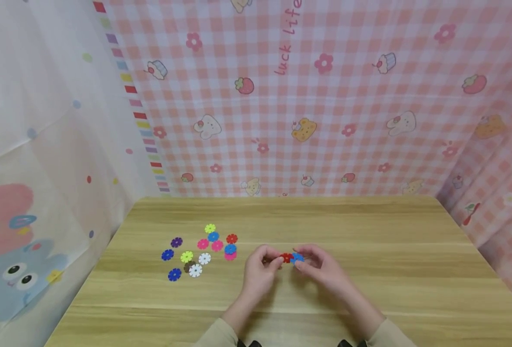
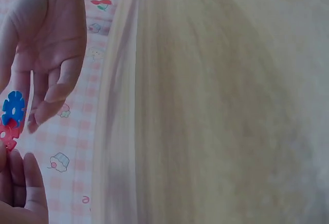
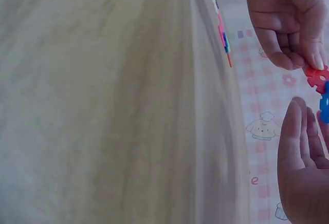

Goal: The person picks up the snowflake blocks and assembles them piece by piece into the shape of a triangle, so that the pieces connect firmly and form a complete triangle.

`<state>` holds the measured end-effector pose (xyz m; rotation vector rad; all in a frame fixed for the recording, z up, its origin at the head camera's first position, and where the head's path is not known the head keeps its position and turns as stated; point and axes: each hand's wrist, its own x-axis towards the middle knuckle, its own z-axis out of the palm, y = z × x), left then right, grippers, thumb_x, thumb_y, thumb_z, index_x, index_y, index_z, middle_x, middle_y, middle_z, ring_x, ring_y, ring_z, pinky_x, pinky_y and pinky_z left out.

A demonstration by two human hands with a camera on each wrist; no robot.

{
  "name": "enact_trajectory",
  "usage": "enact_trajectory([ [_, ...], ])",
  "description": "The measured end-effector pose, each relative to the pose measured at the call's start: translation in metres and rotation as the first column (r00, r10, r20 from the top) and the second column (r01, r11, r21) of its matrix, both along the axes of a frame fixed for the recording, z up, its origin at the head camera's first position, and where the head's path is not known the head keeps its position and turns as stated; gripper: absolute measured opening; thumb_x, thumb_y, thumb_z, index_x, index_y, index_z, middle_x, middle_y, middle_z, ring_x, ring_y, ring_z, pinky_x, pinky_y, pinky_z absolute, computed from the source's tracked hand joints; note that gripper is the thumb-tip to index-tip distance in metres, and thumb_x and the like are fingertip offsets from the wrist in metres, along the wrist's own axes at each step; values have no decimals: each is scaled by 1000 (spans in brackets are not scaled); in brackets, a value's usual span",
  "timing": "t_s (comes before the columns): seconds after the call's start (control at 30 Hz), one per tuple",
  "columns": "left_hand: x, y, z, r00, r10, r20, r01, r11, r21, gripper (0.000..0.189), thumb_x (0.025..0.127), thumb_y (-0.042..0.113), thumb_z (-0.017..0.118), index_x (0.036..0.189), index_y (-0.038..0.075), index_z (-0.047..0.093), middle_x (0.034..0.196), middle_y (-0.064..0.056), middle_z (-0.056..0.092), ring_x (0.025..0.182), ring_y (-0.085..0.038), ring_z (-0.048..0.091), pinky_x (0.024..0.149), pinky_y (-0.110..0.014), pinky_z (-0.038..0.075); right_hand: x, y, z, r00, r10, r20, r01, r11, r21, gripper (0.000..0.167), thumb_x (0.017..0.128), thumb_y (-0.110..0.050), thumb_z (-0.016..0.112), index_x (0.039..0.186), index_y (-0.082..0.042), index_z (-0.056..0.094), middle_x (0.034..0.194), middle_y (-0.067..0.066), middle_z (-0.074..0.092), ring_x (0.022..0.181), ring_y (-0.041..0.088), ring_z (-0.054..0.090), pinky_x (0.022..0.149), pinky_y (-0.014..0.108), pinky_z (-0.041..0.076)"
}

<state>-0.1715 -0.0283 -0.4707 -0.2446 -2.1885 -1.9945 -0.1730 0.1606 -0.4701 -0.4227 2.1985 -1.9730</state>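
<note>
Around the middle of the table, my left hand point(image 1: 259, 270) pinches a red notched plastic disc point(image 1: 286, 258) between thumb and fingers. A blue notched disc point(image 1: 297, 258) is joined edge to edge with the red one, at an angle to it. My right hand point(image 1: 323, 265) holds the blue disc at its outer side with thumb and forefinger. In the left wrist view the blue disc point(image 2: 13, 108) stands above the red disc point(image 2: 8, 134). The right wrist view cuts off part of the blue disc point(image 3: 324, 106) at its edge; the other right fingers are extended.
Several loose notched discs lie left of my hands, among them a yellow disc point(image 1: 210, 228), a purple disc point(image 1: 176, 242), a white disc point(image 1: 195, 270), and a red disc point(image 1: 232, 238). The wooden table point(image 1: 369, 231) ends at a pink checked curtain point(image 1: 347, 106).
</note>
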Motion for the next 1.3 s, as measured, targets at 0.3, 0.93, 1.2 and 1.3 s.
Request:
enact_trajectory([
  [0.3, 1, 3, -1, 1000, 15, 14, -15, 1000, 1, 9, 85, -6, 73, 88, -2, 66, 85, -10, 66, 77, -13, 58, 68, -20, 50, 0, -9, -4, 995, -42, -86, 43, 999, 5, 37, 89, -5, 73, 123, 3, 60, 117, 19, 61, 94, 17, 63, 80, 25, 55],
  [0.93, 1, -6, -2, 997, -46, 62, 49, 997, -62, 5, 89, 2, 72, 94, 0, 70, 91, -8, 69, 85, -16, 62, 76, -24, 52, 0, -12, 0, 989, -138, -57, 141, 989, 39, 14, 91, -8, 71, 99, 2, 64, 93, 10, 64, 82, 15, 58, 73, 24, 50],
  [1.2, -18, -46, -12, 998, 2, 65, 8, 990, -142, 14, 87, 0, 72, 100, -4, 71, 95, -14, 71, 86, -21, 65, 77, -24, 54, -1, -8, -4, 990, -139, -17, 139, 990, 35, 17, 91, -10, 72, 100, 2, 65, 95, 11, 65, 84, 17, 60, 75, 25, 52],
  [1.3, -23, -61, -13, 996, 33, 82, -18, 985, -170, 16, 86, -2, 72, 101, -6, 71, 94, -15, 71, 86, -23, 65, 78, -26, 54, -2, -7, -6, 991, -135, -7, 135, 990, 30, 16, 91, -9, 72, 100, 3, 65, 95, 11, 65, 83, 16, 61, 75, 25, 53],
])
